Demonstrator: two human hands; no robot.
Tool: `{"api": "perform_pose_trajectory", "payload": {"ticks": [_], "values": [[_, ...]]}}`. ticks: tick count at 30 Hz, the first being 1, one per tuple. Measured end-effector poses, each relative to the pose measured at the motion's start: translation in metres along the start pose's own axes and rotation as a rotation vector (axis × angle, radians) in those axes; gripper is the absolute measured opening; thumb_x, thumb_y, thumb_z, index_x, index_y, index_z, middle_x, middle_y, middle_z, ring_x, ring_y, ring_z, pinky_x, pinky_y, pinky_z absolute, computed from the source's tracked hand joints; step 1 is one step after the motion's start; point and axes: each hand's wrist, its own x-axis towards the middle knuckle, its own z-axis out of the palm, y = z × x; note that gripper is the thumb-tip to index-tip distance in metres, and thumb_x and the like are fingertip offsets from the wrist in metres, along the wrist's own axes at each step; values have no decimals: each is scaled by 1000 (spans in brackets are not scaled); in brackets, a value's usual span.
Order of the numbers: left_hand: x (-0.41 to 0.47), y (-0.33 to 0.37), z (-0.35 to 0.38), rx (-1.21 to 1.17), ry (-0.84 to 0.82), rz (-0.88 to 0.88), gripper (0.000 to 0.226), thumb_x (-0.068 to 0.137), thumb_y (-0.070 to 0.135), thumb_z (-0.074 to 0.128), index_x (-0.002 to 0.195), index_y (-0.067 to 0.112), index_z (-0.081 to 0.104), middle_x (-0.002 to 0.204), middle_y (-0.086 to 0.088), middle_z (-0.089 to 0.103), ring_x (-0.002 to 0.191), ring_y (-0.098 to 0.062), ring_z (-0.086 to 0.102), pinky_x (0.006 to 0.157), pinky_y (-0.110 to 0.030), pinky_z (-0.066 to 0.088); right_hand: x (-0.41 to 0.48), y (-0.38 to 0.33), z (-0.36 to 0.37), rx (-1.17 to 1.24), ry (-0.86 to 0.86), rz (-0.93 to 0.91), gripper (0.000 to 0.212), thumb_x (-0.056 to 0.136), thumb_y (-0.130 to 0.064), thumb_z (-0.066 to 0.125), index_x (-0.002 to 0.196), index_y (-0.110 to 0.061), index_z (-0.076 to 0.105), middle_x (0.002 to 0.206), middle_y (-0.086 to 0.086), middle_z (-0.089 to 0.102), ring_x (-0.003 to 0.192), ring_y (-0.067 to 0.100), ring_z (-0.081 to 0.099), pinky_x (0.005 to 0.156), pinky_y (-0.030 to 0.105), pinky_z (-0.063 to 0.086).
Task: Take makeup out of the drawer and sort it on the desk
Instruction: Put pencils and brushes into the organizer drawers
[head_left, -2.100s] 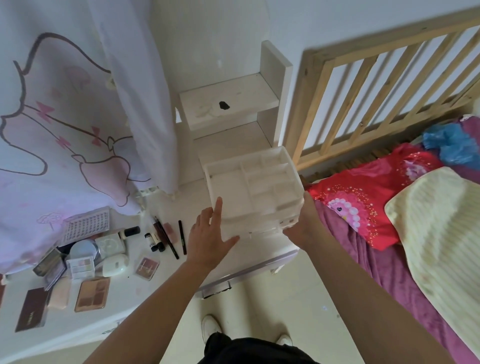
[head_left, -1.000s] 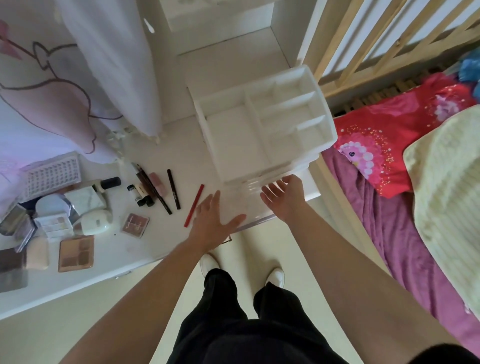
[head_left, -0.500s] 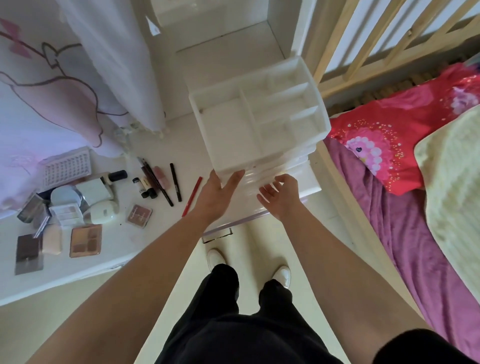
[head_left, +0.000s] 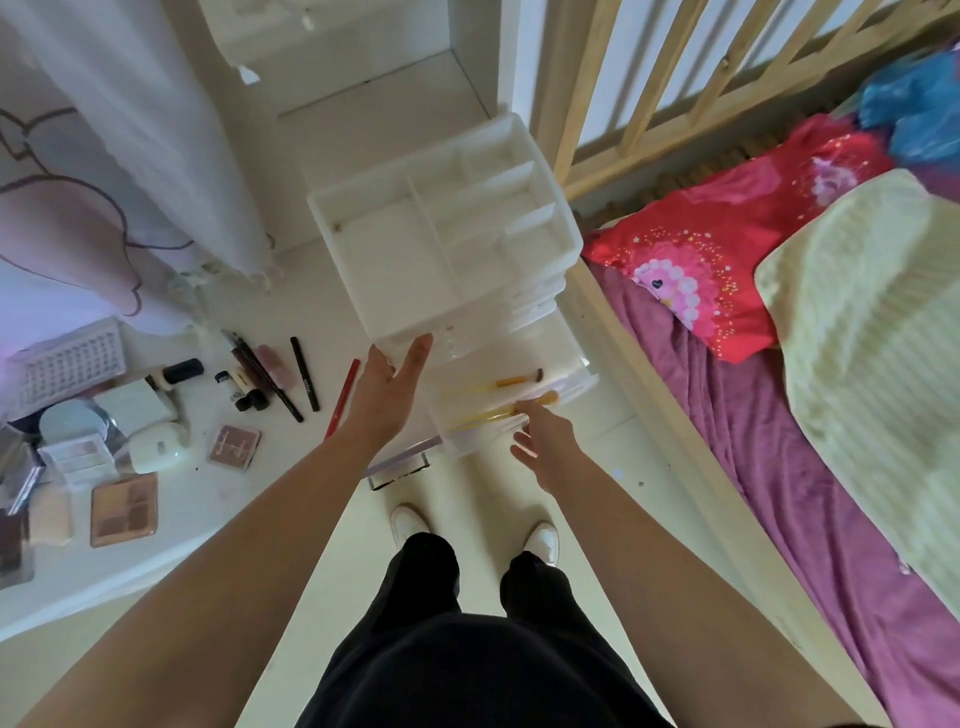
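- While the left hand (head_left: 389, 387) lies flat with straight fingers, we see its fingertips (head_left: 420, 345) touching the front edge of the white organiser (head_left: 441, 249), which stands at the right end of the desk (head_left: 197, 535).
- Just under that edge a clear drawer (head_left: 563, 358) stands open, and in it lie makeup brushes (head_left: 488, 410) with yellow handles.
- We find the right hand (head_left: 545, 449) at the drawer's near side, its fingers reaching the brush handles. They are blurred, so we cannot tell whether they pinch a brush or only touch it.
- Left of the organiser, sorted makeup lies on the desk: a red pencil (head_left: 343, 397) just beside the left wrist, a black pencil (head_left: 305, 379), small dark-capped bottles (head_left: 244, 392), a brown compact (head_left: 235, 447) and a tan palette (head_left: 124, 510).
- To the right we see a bed with a purple sheet (head_left: 779, 467), a red pillow (head_left: 727, 244) and a pale yellow blanket (head_left: 872, 338).
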Motion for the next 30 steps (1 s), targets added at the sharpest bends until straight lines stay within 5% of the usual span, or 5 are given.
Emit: {"api": "perform_pose_trajectory", "payload": {"ticks": [4,7,9,15,30], "values": [[-8,-1,5,48,19,-18,62,98,52,47,141,9,38,122,7,50,110,-12,50,69,4,31,-5,-6,2,-343,293,-220,91,84,-31,70,152,-16,12,144,11,31,126,29,41,108,44,39],[-11,-14,8,83,-7,-135,98,84,80,39,150,7,30,134,-10,58,126,-26,53,108,-28,37,-12,-11,-1,-813,535,-702,73,83,-28,67,146,-16,31,143,9,31,131,29,32,109,41,28],[-8,-27,11,141,-19,-226,96,80,84,34,138,8,45,115,-13,67,114,-32,61,103,-44,46,-11,-21,-2,-1124,357,-957,54,86,-26,62,137,-18,46,134,7,43,124,28,40,104,39,30],[-9,-39,25,151,-90,-245,52,99,39,43,63,5,60,67,-7,68,75,-37,71,80,-39,58,11,-46,23,-1939,-217,-911,51,94,-31,56,143,-22,46,139,7,46,125,28,46,102,39,40],[11,-60,29,0,-77,-305,49,96,34,53,58,6,67,67,-12,73,72,-30,73,88,-43,58,52,-56,44,-2388,148,-1084,36,87,-9,62,121,-9,50,108,6,57,94,24,60,70,33,45]]}}
